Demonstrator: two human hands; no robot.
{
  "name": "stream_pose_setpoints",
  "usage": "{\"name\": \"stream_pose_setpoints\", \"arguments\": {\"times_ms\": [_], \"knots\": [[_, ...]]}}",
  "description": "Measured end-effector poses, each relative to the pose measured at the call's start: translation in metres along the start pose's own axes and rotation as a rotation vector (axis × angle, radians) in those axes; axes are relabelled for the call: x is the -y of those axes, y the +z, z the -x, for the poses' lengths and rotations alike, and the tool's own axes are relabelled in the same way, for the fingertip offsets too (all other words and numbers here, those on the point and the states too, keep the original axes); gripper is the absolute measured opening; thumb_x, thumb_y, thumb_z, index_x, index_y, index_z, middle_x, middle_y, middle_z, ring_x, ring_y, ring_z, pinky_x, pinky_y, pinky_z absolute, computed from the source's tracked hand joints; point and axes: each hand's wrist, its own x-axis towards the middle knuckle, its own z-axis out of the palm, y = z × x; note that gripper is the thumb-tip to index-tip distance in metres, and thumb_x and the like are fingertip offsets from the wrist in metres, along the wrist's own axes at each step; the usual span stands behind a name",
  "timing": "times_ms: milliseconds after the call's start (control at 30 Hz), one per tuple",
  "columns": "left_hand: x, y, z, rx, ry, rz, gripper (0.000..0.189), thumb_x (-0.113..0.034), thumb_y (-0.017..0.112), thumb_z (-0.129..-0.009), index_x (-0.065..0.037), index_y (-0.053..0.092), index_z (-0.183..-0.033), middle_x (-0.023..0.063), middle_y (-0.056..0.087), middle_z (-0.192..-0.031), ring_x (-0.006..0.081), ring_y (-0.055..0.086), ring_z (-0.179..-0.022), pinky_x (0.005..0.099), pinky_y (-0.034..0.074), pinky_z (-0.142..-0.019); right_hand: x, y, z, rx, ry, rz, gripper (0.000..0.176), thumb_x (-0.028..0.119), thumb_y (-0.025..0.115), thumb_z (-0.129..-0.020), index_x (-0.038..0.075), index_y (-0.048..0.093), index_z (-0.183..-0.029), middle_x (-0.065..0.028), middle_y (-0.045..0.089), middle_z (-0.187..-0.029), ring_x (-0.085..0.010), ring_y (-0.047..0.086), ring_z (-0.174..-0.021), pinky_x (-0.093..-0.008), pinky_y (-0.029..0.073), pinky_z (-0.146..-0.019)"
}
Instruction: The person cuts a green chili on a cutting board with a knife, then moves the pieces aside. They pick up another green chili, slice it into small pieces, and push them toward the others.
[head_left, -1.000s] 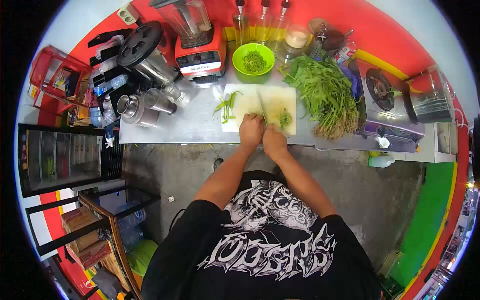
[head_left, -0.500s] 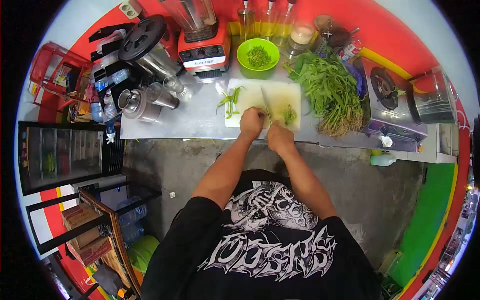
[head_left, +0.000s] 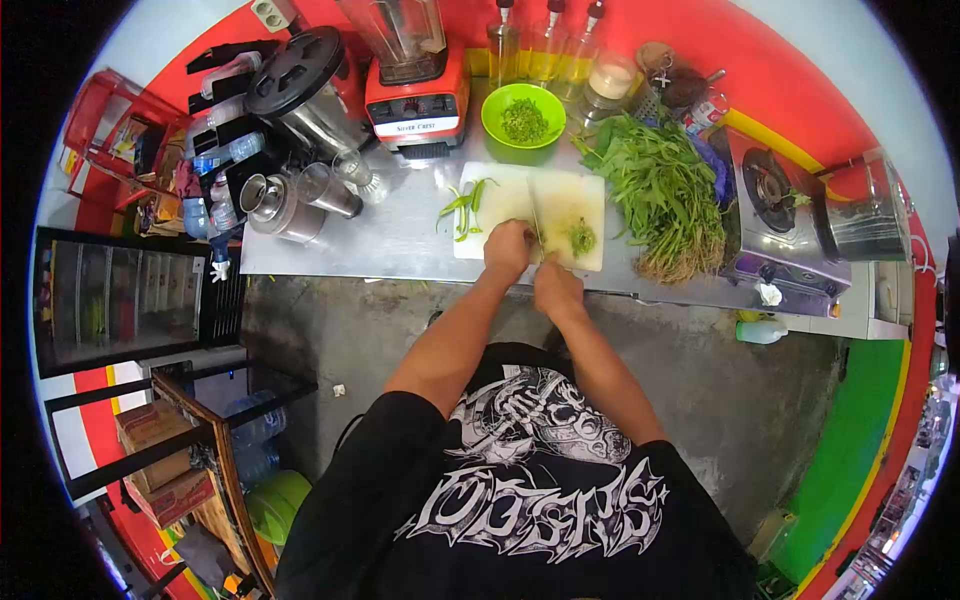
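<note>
On the white cutting board [head_left: 512, 182] my right hand [head_left: 558, 288] is closed round the handle of a knife [head_left: 535, 208], its blade pointing away from me. My left hand [head_left: 510, 248] has its fingers curled down just left of the blade, on a green chili pepper that they mostly cover. Several whole green chili peppers [head_left: 464, 212] lie at the board's left side. To the right of the knife is a small heap of chopped green pieces [head_left: 581, 238]. A lime-green bowl [head_left: 522, 150] behind the board holds more chopped greens [head_left: 523, 122].
A bundle of leafy greens with roots [head_left: 655, 190] lies right of the board, beside a gas stove [head_left: 765, 220]. Along the back stand a red blender [head_left: 415, 105] and several bottles [head_left: 545, 50]. Metal cups [head_left: 328, 190] are at the left. The steel counter [head_left: 380, 250] ends near my wrists.
The view has shifted slightly, so the counter sits a little lower in it. Both hands stay at the board's front edge, with the knife still beside my left fingers.
</note>
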Motion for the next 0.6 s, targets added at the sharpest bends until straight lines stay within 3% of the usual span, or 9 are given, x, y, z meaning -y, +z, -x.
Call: {"name": "stream_pose_setpoints", "arguments": {"times_ms": [133, 233, 367, 500, 600], "knots": [[0.006, 0.004, 0.000, -0.045, 0.086, -0.036, 0.013, -0.013, 0.068, -0.083, -0.013, 0.078, -0.092, 0.0124, 0.075, -0.093, 0.0339, 0.071, -0.088, 0.0442, 0.057, -0.078, -0.003, -0.011, -0.013, 0.016, -0.061, -0.117, 0.041, 0.004, 0.063, -0.085, -0.005, 0.050, -0.123, -0.0296, 0.070, -0.110, -0.0421, 0.069, -0.106, -0.0502, 0.055, -0.089], [0.004, 0.001, 0.001, -0.036, 0.089, -0.033, 0.013, -0.013, 0.068, -0.084, -0.015, 0.078, -0.092, 0.0120, 0.075, -0.093, 0.0336, 0.071, -0.089, 0.0446, 0.057, -0.078, -0.004, -0.021, -0.002, 0.087, -0.087, -0.034, 0.043, 0.003, 0.064, -0.084, -0.006, 0.049, -0.123, -0.0302, 0.070, -0.108, -0.0432, 0.069, -0.104, -0.0509, 0.054, -0.089], [0.002, 0.000, 0.001, -0.031, 0.085, -0.068, 0.013, -0.013, 0.068, -0.084, -0.017, 0.078, -0.093, 0.0114, 0.075, -0.093, 0.0340, 0.071, -0.089, 0.0450, 0.057, -0.078, -0.004, 0.003, -0.005, 0.039, -0.025, -0.092, 0.051, 0.002, 0.069, -0.080, -0.006, 0.048, -0.125, -0.0291, 0.070, -0.110, -0.0440, 0.068, -0.106, -0.0509, 0.054, -0.090], [0.006, 0.002, 0.003, -0.045, 0.096, -0.062, 0.013, -0.013, 0.068, -0.084, -0.015, 0.077, -0.093, 0.0119, 0.074, -0.095, 0.0344, 0.070, -0.090, 0.0455, 0.056, -0.079, -0.001, -0.018, -0.009, 0.071, -0.064, -0.110, 0.049, 0.002, 0.068, -0.081, -0.006, 0.048, -0.125, -0.0301, 0.069, -0.112, -0.0445, 0.068, -0.107, -0.0517, 0.053, -0.091], [0.005, 0.003, 0.004, -0.067, 0.123, -0.017, 0.013, -0.012, 0.068, -0.085, -0.014, 0.077, -0.093, 0.0123, 0.074, -0.096, 0.0344, 0.070, -0.091, 0.0456, 0.056, -0.080, -0.001, -0.014, -0.008, 0.053, -0.042, -0.066, 0.035, 0.006, 0.060, -0.088, -0.004, 0.052, -0.121, -0.0271, 0.070, -0.113, -0.0404, 0.069, -0.107, -0.0492, 0.055, -0.090]]}}
